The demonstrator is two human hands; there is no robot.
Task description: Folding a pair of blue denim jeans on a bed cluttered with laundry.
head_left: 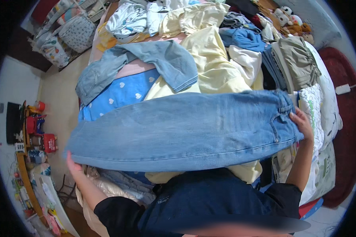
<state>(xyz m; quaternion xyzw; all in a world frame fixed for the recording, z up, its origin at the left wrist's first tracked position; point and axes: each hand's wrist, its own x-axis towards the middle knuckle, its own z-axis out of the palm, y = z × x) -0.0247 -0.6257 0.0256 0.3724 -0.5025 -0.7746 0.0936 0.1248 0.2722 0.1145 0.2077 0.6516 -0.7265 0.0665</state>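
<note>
A pair of blue denim jeans (178, 131), doubled lengthwise, stretches sideways between my hands above the bed. My left hand (74, 166) holds the leg end at the lower left; that end is slightly blurred. At the waistband end, my right hand (302, 122) grips the denim near the pocket, its thumb on top and the other fingers hidden. Behind the jeans lie a lighter denim garment (173, 63) and a pale yellow garment (210, 63). A blue cloth with white hearts (121, 91) shows beneath them.
Folded trousers (296, 63) and other clothes are stacked along the right. Crumpled white printed fabric (127, 22) lies at the far side. Plush toys (293, 22) sit at the far right corner, near a dark red headboard (341, 130). Shelves (32, 183) stand across the floor at left.
</note>
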